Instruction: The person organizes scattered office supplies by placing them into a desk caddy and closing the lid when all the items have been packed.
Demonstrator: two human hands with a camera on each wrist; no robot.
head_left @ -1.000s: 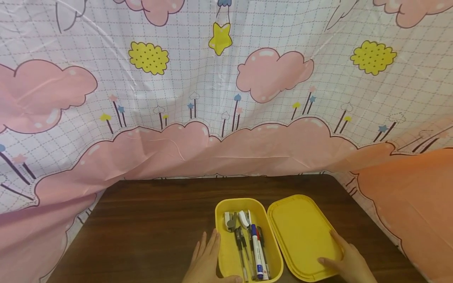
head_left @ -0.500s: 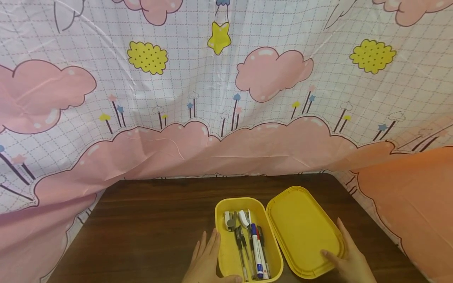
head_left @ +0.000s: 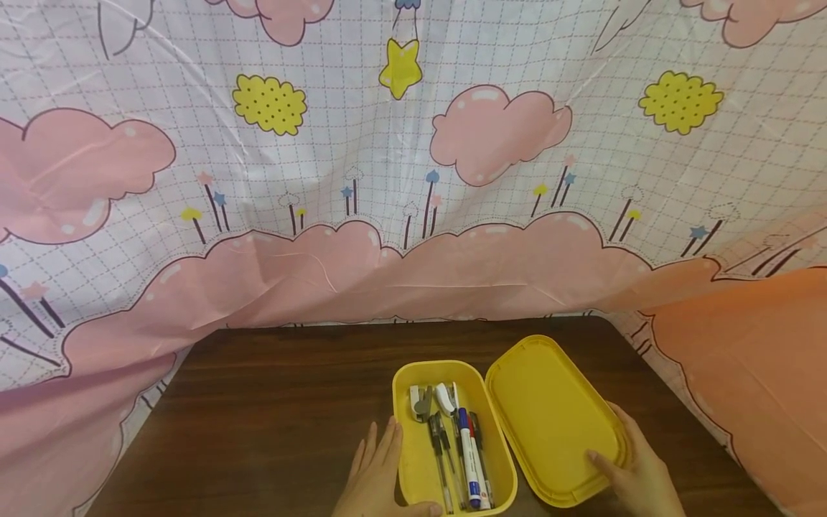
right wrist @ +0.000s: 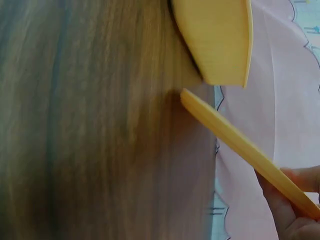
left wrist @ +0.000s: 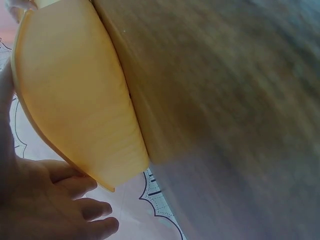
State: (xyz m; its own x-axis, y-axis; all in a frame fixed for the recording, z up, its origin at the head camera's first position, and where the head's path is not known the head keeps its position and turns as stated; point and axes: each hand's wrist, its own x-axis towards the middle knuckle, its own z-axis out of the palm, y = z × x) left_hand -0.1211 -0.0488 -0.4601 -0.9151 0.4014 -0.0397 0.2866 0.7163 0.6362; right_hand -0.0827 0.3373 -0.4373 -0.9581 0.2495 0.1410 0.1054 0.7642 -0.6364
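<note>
A yellow rectangular box (head_left: 506,474) stands uncovered on the table. Inside lie several dark-capped pens (head_left: 441,459), a white marker with blue ends (head_left: 470,456) and two small white-and-grey things (head_left: 420,403) that look like staplers. My left hand (head_left: 375,477) rests along the box's left side, fingers fairly straight and thumb at the near rim. The left wrist view shows those fingers touching the outer wall's rim. My right hand (head_left: 646,477) pinches the yellow lid (head_left: 549,420) between thumb and fingers. In the right wrist view the lid (right wrist: 235,140) tilts, its held edge raised off the table.
The dark brown wooden table (head_left: 278,416) extends left of the box and behind it. A cloth (head_left: 497,280) printed with pink clouds hangs beyond the far edge and along both sides.
My right hand has lifted the lid's near right edge and shifted the lid slightly away from me. My left hand and the box have stayed in place.
</note>
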